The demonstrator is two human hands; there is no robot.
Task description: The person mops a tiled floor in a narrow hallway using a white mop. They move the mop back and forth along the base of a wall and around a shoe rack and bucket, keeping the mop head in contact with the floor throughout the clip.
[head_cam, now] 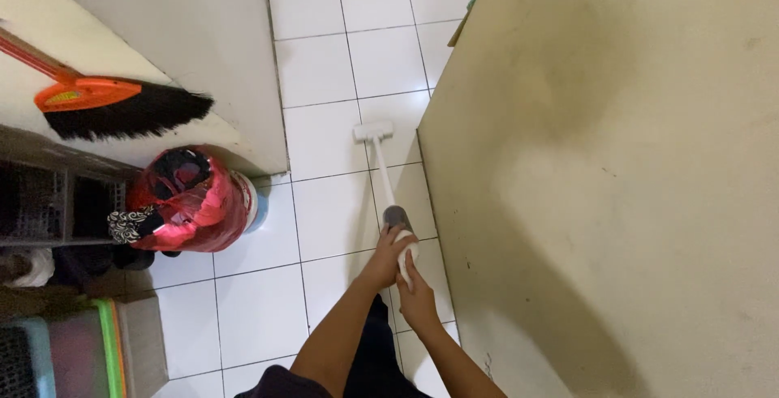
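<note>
**Two hands on a stick vacuum, narrow tiled passage**

Item 1. Left hand (388, 253): fingers curled together around the upper body of the white stick vacuum (389, 203), just below its dark grey collar. Grip closed, with no gap visible between fingers and handle.

Item 2. Right hand (416, 299): placed just beneath the left, touching it. Fingers wrapped shut on the white handle end, which shows between the two hands. Both forearms rise from the bottom edge of the view.

Item 3. Stick vacuum: slim white tube, tilted away from the person, ending in a small white floor head (372, 131). The head rests on the floor close beside the base of the right-hand wall.

Item 4. Floor (324, 211): glossy white square tiles with grey grout lines, some glare near the middle.

Item 5. Right wall (600, 171): large cream surface, smudged darker toward the top.

Item 6. Left wall (203, 49): cream, its corner ending near the middle of the passage.

Item 7. Broom (114, 106): orange head, black bristles, orange-red handle, leaning against the left wall.

Item 8. Red plastic bag (191, 199): bulging, glossy, dark contents showing at its top, set on the floor at the wall's corner, well apart from the vacuum.

Item 9. Dark crate (40, 203): at the left edge, with a green-edged container (101, 349) below it.
</note>
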